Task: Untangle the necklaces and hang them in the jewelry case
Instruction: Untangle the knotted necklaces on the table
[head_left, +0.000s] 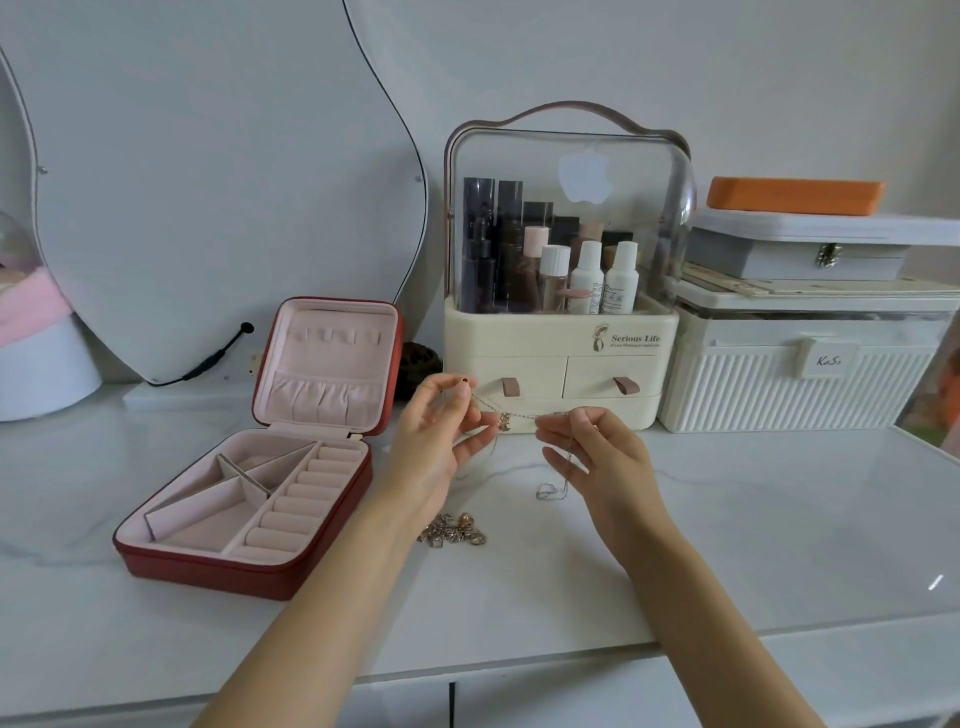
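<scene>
Thin tangled necklace chains (506, 418) stretch in the air between my two hands above the white counter. My left hand (441, 441) pinches one end of the chains near a small pendant. My right hand (592, 452) pinches the other side, and a silver strand (553, 488) hangs from it down to the counter. The red jewelry case (249, 566) lies open at the left, its pink lid (332, 358) upright with a row of small hooks and a gathered pocket. A small pile of gold-toned jewelry (453, 534) lies on the counter below my left hand.
A cream cosmetics organizer (561, 358) with a clear dome and two drawers stands right behind my hands. White storage boxes (800, 374) are stacked at the right with an orange case on top. A curvy mirror (208, 182) leans at the back left. The counter's front edge (519, 670) is close.
</scene>
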